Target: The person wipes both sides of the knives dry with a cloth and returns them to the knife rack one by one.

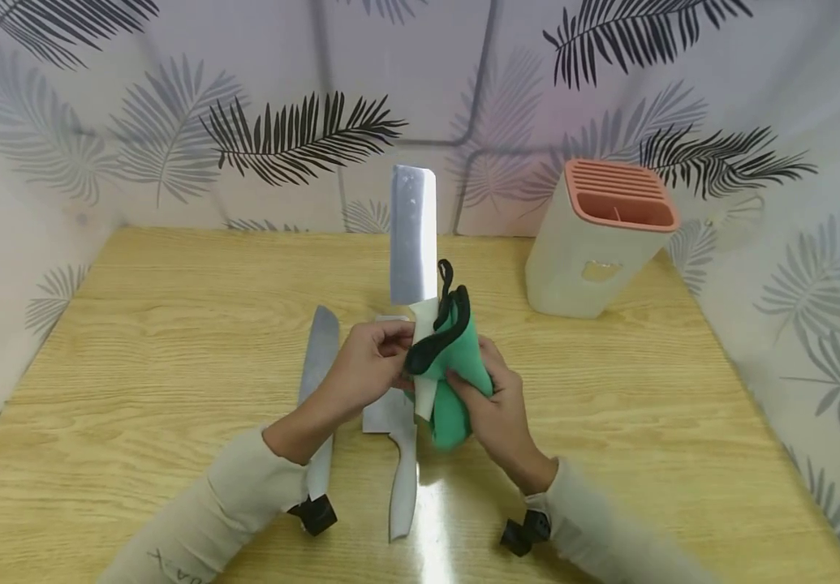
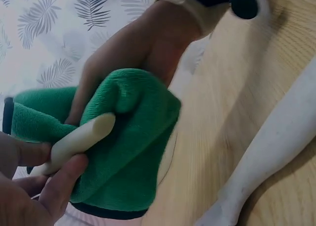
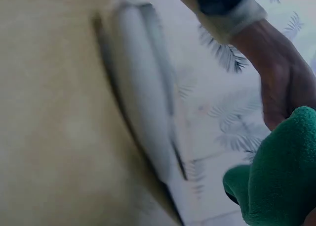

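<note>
A wooden table (image 1: 646,422) is spreading beneath both arms. A pale sleeve (image 1: 200,511) is bearing dark lettering, too partial to read. A cream knife holder (image 1: 566,259) with an orange slotted top is standing at the back right. 2 blades are lying in front: a long knife (image 1: 320,349), the left arm crossing it, and a flat cleaver (image 1: 403,487), the hands covering part. Above them, the left hand (image 1: 368,361) is pinching the handle of a raised cleaver (image 1: 415,259); the right hand (image 1: 498,405) is gripping a green cloth (image 1: 472,357) against that handle.

Coral-topped cream knife block (image 1: 564,264), wood-grain table (image 1: 653,389), leaf-print wall covering (image 1: 266,65)
</note>
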Demonstrator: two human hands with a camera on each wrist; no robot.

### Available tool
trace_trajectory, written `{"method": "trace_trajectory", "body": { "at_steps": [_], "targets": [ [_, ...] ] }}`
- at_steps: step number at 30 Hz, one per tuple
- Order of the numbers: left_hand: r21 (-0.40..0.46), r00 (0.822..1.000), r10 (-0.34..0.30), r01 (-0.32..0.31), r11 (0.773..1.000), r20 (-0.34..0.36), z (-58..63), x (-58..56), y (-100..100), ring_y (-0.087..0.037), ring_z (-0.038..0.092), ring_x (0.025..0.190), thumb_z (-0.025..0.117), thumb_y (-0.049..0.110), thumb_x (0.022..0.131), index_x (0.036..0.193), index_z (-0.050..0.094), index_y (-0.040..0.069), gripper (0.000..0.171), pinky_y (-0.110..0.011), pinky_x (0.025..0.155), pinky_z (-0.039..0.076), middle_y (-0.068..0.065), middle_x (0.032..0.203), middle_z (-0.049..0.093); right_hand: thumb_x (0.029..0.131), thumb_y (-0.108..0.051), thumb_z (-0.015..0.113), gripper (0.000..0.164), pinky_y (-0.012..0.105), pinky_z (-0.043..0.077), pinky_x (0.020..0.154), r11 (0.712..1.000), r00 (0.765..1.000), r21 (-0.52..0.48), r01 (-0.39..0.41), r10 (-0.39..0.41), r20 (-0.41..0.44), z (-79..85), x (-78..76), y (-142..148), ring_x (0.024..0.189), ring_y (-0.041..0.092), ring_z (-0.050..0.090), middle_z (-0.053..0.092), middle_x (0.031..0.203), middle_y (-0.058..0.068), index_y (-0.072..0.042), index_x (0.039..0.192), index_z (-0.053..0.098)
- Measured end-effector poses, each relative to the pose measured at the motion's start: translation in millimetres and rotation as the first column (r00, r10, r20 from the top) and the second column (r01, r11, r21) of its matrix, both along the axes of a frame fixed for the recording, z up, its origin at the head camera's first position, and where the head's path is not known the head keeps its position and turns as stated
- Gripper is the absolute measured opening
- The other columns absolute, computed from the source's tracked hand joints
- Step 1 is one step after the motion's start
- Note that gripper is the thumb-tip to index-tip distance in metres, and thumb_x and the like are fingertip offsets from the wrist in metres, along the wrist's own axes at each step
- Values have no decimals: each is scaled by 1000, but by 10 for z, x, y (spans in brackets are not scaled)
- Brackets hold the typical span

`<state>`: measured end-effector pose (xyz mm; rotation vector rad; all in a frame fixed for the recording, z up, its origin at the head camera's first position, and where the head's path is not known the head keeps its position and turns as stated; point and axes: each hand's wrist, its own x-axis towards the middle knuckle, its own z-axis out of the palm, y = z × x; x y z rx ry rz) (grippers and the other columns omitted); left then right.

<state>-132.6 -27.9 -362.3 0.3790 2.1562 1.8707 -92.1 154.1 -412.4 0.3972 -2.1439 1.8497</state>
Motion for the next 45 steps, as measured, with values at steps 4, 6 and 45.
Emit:
{"method": "trace_trajectory", "body": {
  "at_steps": [4, 6, 45],
  "targets": [
    [-18, 998, -64, 65, 998, 25, 7, 20, 11, -16, 73, 86, 63, -2, 93, 122, 66, -8, 30, -33, 68, 63, -26, 109, 72, 99, -3, 57, 31, 21, 47, 95, 999, 998, 11, -31, 30, 48, 130, -125, 55, 113, 8, 53, 58, 127, -5, -1, 129, 63],
    [-21, 997, -69, 70, 997, 37, 9, 21, 9, -20, 74, 89, 64, -2, 93, 122, 67, -7, 30, -34, 69, 64, -27, 111, 72, 99, -3, 56, 33, 22, 48, 96, 998, 997, 38, -57, 56, 45, 148, -139, 71, 114, 8, 54, 58, 131, 1, -3, 131, 62],
    [112, 996, 4, -13, 994, 86, 66, -35, 1, -2, 64, 73, 60, -4, 95, 126, 61, -12, 32, -26, 58, 60, -7, 93, 63, 92, 7, 61, 34, 22, 52, 94, 996, 998, 79, -52, 54, -23, 126, -69, 77, 112, 6, 60, 65, 125, 2, 4, 126, 65]
  ]
}}
